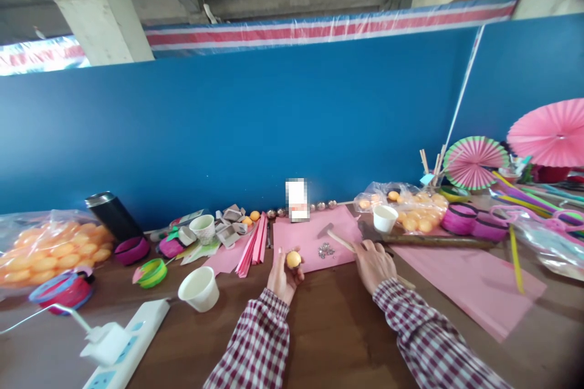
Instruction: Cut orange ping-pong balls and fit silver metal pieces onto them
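Note:
My left hand (281, 276) is closed round a small orange ball (293, 259), held just above the near edge of a pink paper sheet (305, 236). My right hand (374, 264) is closed on the wooden handle of a small hammer (336, 237), whose metal head rests on that pink sheet. A little pile of small silver metal pieces (326, 249) lies on the sheet between the ball and the hammer. Both arms wear checked red-and-white sleeves.
A brown table (328, 328) stands against a blue wall. Bags of orange balls (43, 249) (410, 206), white paper cups (199, 289) (384, 217), a power strip (128, 346), a black flask (112, 214), pink paper strips (253, 246), pink paper fans (474, 161) and a large pink sheet (474, 285) surround the hands.

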The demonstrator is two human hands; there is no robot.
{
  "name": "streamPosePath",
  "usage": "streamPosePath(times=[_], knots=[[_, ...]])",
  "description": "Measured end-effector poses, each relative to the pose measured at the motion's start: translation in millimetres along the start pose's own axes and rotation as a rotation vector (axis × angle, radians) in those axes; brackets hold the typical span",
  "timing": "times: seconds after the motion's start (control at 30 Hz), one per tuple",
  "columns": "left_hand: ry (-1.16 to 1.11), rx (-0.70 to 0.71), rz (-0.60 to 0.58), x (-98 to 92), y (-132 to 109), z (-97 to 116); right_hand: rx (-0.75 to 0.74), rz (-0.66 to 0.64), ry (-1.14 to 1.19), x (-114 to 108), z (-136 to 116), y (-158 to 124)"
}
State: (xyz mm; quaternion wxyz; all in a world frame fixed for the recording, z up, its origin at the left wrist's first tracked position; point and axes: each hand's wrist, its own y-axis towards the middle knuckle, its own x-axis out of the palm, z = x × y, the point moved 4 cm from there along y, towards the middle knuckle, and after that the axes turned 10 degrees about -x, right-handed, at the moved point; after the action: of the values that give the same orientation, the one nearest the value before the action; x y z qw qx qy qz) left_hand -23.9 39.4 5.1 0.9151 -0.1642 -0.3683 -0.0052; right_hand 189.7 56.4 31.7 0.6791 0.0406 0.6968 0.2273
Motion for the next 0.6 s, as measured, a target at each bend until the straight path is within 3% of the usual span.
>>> streamPosePath(times=[0.3,0.43,0.6], knots=[[0.010,-0.021,0.034,3.9,-0.5,1.1,-0.186,0.273,0.282,-11.6,-16.5,-3.6],[0.005,-0.021,0.030,2.9,1.6,-0.1,-0.265,0.255,0.379,-10.8,-30.7,-6.8],[0.033,-0.010,0.051,3.6,1.8,-0.4,-0.228,0.169,0.359,-7.1,-43.9,-7.6]])
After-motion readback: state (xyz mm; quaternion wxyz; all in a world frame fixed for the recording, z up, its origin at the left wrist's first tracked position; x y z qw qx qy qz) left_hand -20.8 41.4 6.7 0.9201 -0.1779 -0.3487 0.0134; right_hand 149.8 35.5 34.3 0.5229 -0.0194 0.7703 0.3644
